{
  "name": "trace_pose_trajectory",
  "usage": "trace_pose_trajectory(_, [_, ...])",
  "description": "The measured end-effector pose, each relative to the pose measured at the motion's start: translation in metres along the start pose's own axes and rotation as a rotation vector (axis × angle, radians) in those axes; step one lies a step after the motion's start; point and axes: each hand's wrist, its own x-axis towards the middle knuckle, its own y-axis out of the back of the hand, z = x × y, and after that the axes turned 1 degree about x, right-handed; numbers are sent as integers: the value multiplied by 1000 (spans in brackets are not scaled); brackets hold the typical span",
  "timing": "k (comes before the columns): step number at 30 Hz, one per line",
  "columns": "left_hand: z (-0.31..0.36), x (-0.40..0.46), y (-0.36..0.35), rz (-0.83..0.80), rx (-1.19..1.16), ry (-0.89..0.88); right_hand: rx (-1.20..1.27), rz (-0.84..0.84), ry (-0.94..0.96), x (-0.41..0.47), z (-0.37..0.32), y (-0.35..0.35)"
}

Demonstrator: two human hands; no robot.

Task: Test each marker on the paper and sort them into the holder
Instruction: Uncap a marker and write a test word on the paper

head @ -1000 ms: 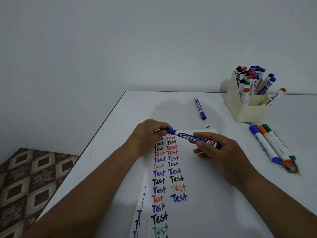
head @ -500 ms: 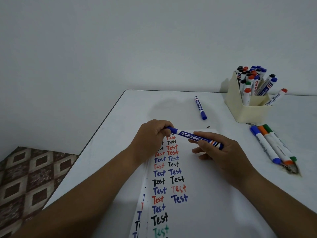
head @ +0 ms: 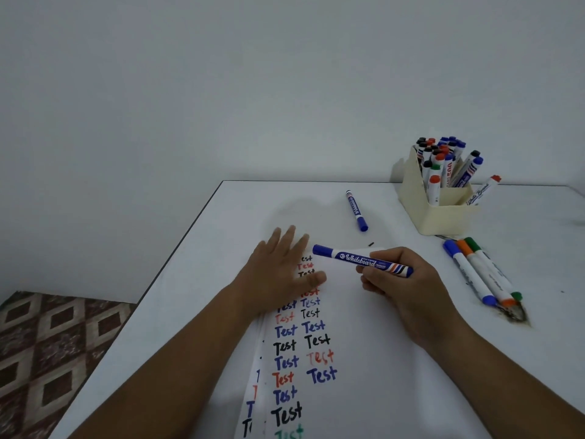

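Head view: right hand [head: 402, 280] grips capped blue whiteboard marker [head: 361, 260] by rear end, cap pointing left, raised over paper [head: 364, 359]. Left hand [head: 281, 274] flat, fingers spread, pressing paper's upper left over "Test" columns. Beige holder [head: 440, 213] far right on worktop [head: 196, 280], packed with markers. Second blue marker [head: 356, 210] lies beyond paper. Three markers [head: 481, 274] lie near holder.
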Motion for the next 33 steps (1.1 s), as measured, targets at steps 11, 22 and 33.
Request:
trace_pose_trajectory(11, [2,5,-2,-49,70,23,155,261,78,16,-56,30])
trace_pose_trajectory(22, [1,5,-2,-44,50,17,-107,470,409,76,-149,103])
trace_pose_trajectory(33, [-1,6,-3,-33,28,11,-783,484,521,116,-149,127])
